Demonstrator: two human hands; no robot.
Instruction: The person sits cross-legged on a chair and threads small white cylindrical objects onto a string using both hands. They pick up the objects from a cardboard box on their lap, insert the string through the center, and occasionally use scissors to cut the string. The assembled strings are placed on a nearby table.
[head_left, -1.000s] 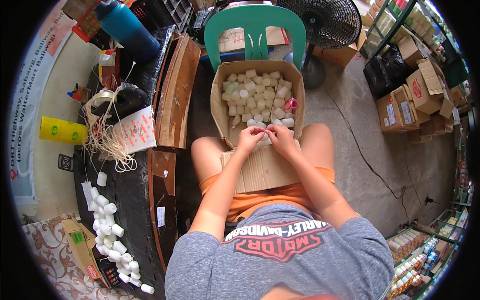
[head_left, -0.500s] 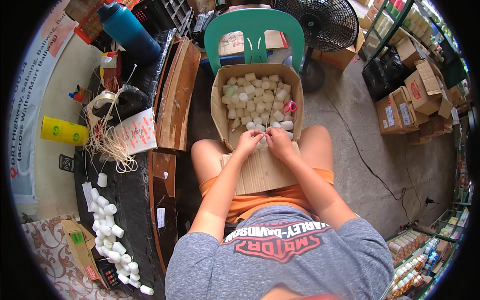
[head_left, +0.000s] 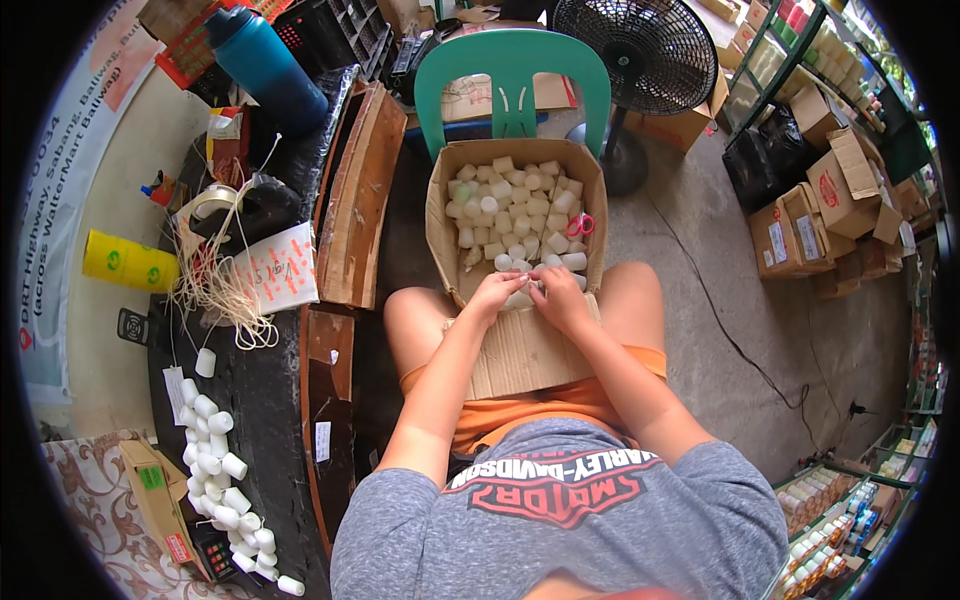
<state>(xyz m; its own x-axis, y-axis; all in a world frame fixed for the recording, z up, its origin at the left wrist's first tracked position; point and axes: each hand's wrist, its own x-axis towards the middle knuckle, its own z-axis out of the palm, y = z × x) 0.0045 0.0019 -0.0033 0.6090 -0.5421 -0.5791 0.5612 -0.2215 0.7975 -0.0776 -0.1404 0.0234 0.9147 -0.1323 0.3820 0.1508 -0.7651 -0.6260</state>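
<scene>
A cardboard box [head_left: 437, 225] holds many short white cylinders [head_left: 511, 208] that look like small wax candles. It rests on a green plastic chair [head_left: 512, 55] in front of me. At the box's near edge, my left hand [head_left: 494, 293] is closed, thumb and fingers pinched together. Close beside it, my right hand [head_left: 560, 296] is also pinched, fingertips nearly meeting the left's. What they pinch is too small to make out. White cylinders show just beyond and beneath my fingers. Pink-handled scissors [head_left: 580, 226] lie on the cylinders at the box's right side.
On the black table [head_left: 275, 400] at left lie white cylinders strung together [head_left: 222, 470], a bundle of white cord [head_left: 225, 290], a yellow roll [head_left: 130, 262] and a blue bottle [head_left: 265, 70]. A black fan [head_left: 635, 50] stands behind the chair. Cardboard boxes [head_left: 810, 220] are stacked at right.
The view has shifted slightly, so the box and chair sit a little lower. Both hands stay together at the box's near edge; the right hand's fingers have turned slightly.
</scene>
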